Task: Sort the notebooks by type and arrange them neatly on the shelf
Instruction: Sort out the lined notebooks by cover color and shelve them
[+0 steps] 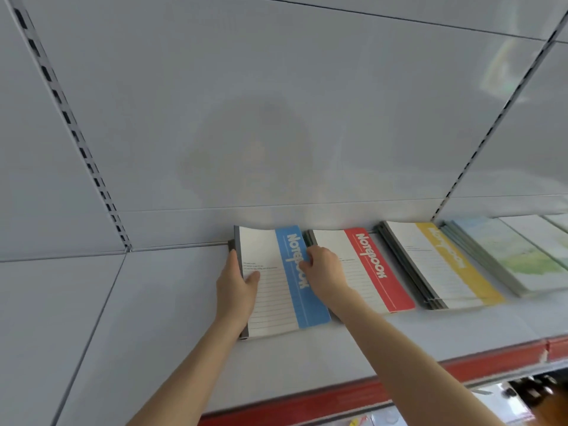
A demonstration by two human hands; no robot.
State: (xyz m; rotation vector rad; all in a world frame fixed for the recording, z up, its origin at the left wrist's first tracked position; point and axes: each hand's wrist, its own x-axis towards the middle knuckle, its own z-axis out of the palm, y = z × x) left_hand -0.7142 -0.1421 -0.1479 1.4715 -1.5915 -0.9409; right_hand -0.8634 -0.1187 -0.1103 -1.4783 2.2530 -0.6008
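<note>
On the grey shelf (153, 318), sorted piles are already laid in a row: green-covered notebooks (528, 256) at right, then yellow-striped notebooks (445, 265), then red-striped notebooks (375, 272). The blue-striped notebook (276, 296) lies leftmost, gripped at its spine by the left hand (236, 284) and pinched at its right edge by the right hand (324, 272). Only squaring up seems left.

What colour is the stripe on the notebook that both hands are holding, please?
Blue, with white lettering, on the notebook; clearest in the head view.

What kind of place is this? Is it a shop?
Probably a shop's stationery aisle: a metal shelf with a red price strip along its front, slotted uprights on the back wall, and notebook stacks laid side by side.
</note>
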